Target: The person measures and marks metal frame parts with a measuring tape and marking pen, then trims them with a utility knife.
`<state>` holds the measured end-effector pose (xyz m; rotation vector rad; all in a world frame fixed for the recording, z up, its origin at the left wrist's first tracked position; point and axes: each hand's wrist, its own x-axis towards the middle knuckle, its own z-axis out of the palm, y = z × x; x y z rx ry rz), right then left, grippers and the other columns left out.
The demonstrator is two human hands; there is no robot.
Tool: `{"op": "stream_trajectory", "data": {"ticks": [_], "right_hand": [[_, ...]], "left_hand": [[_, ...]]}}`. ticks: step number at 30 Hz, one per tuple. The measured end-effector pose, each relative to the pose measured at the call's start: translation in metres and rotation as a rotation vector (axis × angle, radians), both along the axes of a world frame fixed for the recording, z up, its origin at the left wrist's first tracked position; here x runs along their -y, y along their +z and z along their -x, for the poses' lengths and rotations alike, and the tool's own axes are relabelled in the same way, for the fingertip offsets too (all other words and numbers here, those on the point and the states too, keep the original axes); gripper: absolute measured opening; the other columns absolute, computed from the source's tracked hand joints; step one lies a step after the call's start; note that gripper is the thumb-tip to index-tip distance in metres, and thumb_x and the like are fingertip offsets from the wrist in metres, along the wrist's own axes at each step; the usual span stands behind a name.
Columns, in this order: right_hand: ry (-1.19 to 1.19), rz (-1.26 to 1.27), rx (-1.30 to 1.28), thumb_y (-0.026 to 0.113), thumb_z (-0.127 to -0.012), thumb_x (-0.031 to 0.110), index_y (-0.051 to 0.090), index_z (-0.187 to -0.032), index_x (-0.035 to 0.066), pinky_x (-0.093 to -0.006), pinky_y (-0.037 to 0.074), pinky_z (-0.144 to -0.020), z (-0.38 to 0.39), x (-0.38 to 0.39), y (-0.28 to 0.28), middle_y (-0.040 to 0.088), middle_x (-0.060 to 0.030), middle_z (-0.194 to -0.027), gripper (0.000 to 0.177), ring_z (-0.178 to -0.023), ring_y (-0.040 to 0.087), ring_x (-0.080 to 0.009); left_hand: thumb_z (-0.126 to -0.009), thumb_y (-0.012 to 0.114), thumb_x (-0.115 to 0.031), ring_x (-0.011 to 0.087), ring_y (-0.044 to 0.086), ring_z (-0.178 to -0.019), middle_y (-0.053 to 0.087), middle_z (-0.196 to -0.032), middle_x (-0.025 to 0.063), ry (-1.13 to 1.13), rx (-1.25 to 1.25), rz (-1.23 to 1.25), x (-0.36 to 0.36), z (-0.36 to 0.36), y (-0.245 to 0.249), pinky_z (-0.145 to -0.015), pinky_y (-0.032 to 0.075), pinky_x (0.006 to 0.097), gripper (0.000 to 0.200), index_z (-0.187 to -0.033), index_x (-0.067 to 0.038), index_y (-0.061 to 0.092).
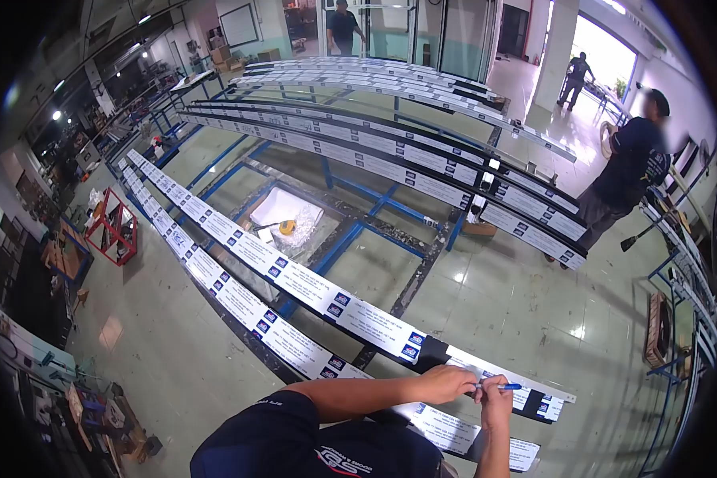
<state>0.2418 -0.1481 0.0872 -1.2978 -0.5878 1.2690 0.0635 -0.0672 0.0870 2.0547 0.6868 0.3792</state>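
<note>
A blue pen (508, 386) lies crosswise between my two hands, above the right end of a long profile (366, 319) wrapped in white printed film with blue logos. My right hand (496, 396) is closed around the pen's barrel. My left hand (448, 384) is closed too, its fingertips pinching at the pen's left end; whether they grip a cap or the tip is too small to tell. Close by my hands, a black bare patch (432, 354) breaks the film on this profile. A second film-covered profile (446, 430) runs nearer my body, partly hidden under my arms.
Blue metal racks (390, 209) carry more wrapped profiles (390, 163) farther off. A yellow tape measure (287, 227) rests on white sheeting (295, 209) on the low frame. One co-worker (629, 163) stands at the right, others at the back. A red crate frame (111, 227) is on the left.
</note>
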Motion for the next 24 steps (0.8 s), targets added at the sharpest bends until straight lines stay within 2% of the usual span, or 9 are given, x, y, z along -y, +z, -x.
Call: {"op": "stream_trajectory", "data": {"ticks": [6,12,14,15,16,18,21,23,24], "right_hand": [[-0.137,-0.06,-0.022,0.054,-0.092,0.002,0.053,-0.082,0.005,-0.0285,0.042,-0.052,-0.001,0.003,0.024,0.055,-0.0046,-0.07,0.011,-0.056,0.053,-0.0155],[-0.233,-0.115,-0.017,0.058,-0.095,0.007,0.052,-0.081,0.007,-0.0294,0.042,-0.053,-0.014,0.008,0.042,0.051,-0.0028,-0.065,0.015,-0.054,0.05,-0.014],[-0.591,-0.093,-0.032,0.058,-0.096,0.012,0.052,-0.08,0.009,-0.0295,0.042,-0.053,-0.063,0.018,0.024,0.046,-0.0006,-0.061,0.017,-0.053,0.047,-0.0123],[-0.669,-0.134,-0.064,0.06,-0.097,0.018,0.052,-0.082,0.01,-0.0277,0.043,-0.055,-0.105,0.031,0.029,0.043,0.001,-0.058,0.018,-0.053,0.043,-0.0102],[-0.759,-0.149,-0.029,0.059,-0.1,0.021,0.053,-0.088,0.01,-0.024,0.041,-0.058,-0.143,0.045,0.033,0.045,0.0015,-0.061,0.016,-0.056,0.042,-0.0082],[-0.861,-0.218,0.37,0.058,-0.102,0.023,0.056,-0.094,0.01,-0.0237,0.04,-0.056,-0.198,0.079,0.035,0.048,0.0019,-0.068,0.014,-0.059,0.044,-0.0058],[-0.918,-0.073,0.666,0.057,-0.104,0.03,0.061,-0.115,0.004,-0.0273,0.046,-0.067,-0.243,0.109,0.033,0.064,-0.0041,-0.084,0.029,-0.072,0.055,-0.0102],[-0.912,-0.022,0.577,0.058,-0.104,0.032,0.06,-0.127,0.002,-0.0287,0.052,-0.08,-0.284,0.126,0.007,0.068,-0.0104,-0.105,0.037,-0.089,0.064,-0.0153],[-0.928,-0.057,0.615,0.058,-0.104,0.032,0.059,-0.13,0.002,-0.032,0.054,-0.091,-0.303,0.131,-0.016,0.067,-0.0147,-0.118,0.04,-0.104,0.066,-0.0202]], "left_hand": [[-0.1,0.056,-0.027,0.0338,0.068,-0.091,0.07,-0.093,0.0139,0.016,0.05,-0.352,0.001,-0.01,0.024,-0.084,0.049,0.0459,0.02,-0.104,-0.009,0.064],[-0.099,0.057,-0.025,0.0292,0.067,-0.094,0.07,-0.093,0.0105,-0.02,0.005,-0.481,0.003,-0.025,0.041,-0.089,0.045,0.0421,0.018,-0.101,-0.009,0.064],[-0.098,0.058,-0.023,0.0281,0.067,-0.094,0.07,-0.093,0.0099,-0.012,-0.069,-0.524,-0.013,-0.012,0.026,-0.088,0.045,0.0418,0.016,-0.101,-0.009,0.064],[-0.097,0.059,-0.022,0.027,0.067,-0.094,0.07,-0.092,0.0093,0.004,-0.144,-0.562,-0.02,-0.001,0.013,-0.086,0.045,0.0414,0.014,-0.1,-0.009,0.065],[-0.096,0.059,-0.02,0.0273,0.067,-0.092,0.069,-0.091,0.0094,0.083,-0.119,-0.546,-0.024,0.014,-0.004,-0.085,0.045,0.0408,0.013,-0.1,-0.009,0.065],[-0.094,0.06,-0.018,0.0276,0.067,-0.09,0.069,-0.089,0.0094,0.144,-0.096,-0.533,-0.029,0.033,-0.014,-0.084,0.045,0.0401,0.012,-0.1,-0.008,0.065],[-0.091,0.06,-0.015,0.0317,0.066,-0.085,0.068,-0.087,0.0114,0.182,0.007,-0.579,-0.025,0.032,-0.017,-0.08,0.046,0.0438,0.014,-0.1,-0.006,0.065],[-0.087,0.058,-0.012,0.0369,0.064,-0.083,0.067,-0.085,0.0147,0.18,0.023,-0.518,-0.026,0.016,-0.025,-0.077,0.047,0.0494,0.014,-0.097,-0.004,0.064],[-0.087,0.056,-0.013,0.0357,0.065,-0.084,0.067,-0.086,0.0136,0.149,-0.133,-0.458,-0.031,0.005,-0.024,-0.077,0.048,0.0493,0.014,-0.095,-0.004,0.063]]}}
